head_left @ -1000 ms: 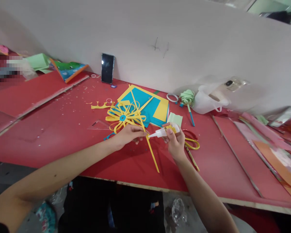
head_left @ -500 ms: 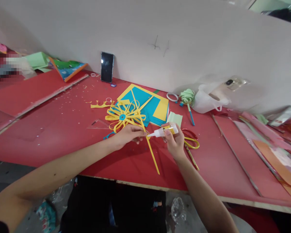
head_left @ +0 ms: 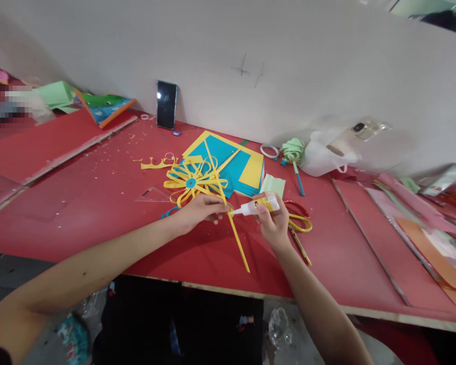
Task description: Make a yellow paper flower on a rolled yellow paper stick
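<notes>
While pinched by L fingers (head_left: 216, 207): yellow strip (head_left: 238, 242), glue nozzle (head_left: 235, 211) touching.

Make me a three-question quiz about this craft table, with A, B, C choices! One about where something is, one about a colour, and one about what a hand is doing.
1. Where is the phone?
A. leaning on the wall
B. flat under the scissors
C. in the plastic bag

2. What colour is the middle of the paper flower?
A. red
B. blue
C. green

3. What is the right hand doing?
A. resting open
B. cutting paper
C. holding a glue bottle

Answers:
1 A, it stands upright at the table's back edge.
2 B, a blue disc sits among the yellow loops.
3 C, the fingers wrap the glue bottle, nozzle towards the yellow strip by the left hand.
</notes>
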Demonstrator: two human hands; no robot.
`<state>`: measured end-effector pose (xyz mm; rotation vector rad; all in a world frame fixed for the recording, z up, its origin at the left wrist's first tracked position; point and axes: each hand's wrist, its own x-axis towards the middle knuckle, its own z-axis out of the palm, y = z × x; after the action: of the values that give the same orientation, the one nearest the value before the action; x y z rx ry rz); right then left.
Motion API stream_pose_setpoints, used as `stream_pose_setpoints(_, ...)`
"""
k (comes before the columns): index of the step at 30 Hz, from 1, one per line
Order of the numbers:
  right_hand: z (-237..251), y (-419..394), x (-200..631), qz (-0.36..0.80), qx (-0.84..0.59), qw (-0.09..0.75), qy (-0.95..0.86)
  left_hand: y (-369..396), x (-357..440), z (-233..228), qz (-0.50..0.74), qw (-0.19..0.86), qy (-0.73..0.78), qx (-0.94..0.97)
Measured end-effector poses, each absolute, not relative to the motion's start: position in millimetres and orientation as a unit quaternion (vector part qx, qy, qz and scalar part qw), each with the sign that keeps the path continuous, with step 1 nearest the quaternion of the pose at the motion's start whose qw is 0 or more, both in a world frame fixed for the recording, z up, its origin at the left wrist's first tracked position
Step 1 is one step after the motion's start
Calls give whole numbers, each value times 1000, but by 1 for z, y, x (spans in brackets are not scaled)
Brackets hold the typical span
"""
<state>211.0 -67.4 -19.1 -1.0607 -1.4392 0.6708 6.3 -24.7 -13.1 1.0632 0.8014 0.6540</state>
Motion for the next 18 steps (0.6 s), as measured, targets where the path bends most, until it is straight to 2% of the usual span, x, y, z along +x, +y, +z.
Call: stream_pose_setpoints(18, -23, -68, 210, 251, -451, 592, -619, -25, 8, -16, 322, 739, 355, 474)
